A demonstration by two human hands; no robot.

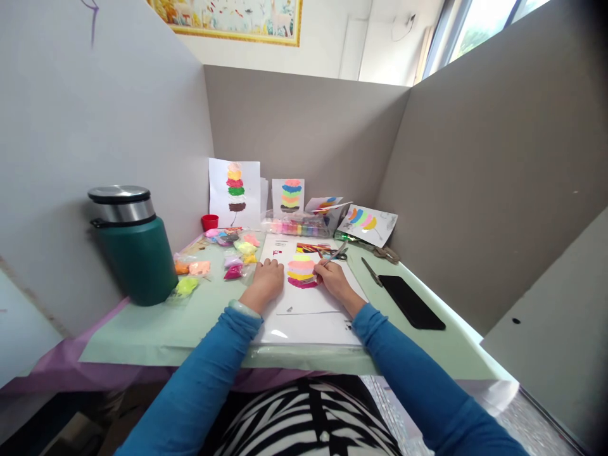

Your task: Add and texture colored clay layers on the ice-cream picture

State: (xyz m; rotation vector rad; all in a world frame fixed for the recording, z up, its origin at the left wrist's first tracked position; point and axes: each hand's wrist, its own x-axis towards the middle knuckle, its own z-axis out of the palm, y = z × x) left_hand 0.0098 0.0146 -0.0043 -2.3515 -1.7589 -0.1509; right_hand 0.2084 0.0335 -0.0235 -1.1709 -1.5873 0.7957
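Observation:
A sheet of white paper lies before me with stacked bands of colour on it: yellow, pink, orange, deeper yellow and magenta. My left hand rests palm down at the sheet's left side, holding nothing. Pinched in my right hand is a slim, pen-like grey tool; its exact kind is too small to tell. Its lower end is near the right side of the coloured bands. Beneath the sheet is a larger white board or paper.
Bags of coloured clay and a green flask stand left. Behind are a red cup, finished pictures, a clear pack of colours and scissors. A black phone and a dark pen-like tool lie right. Panels enclose the table.

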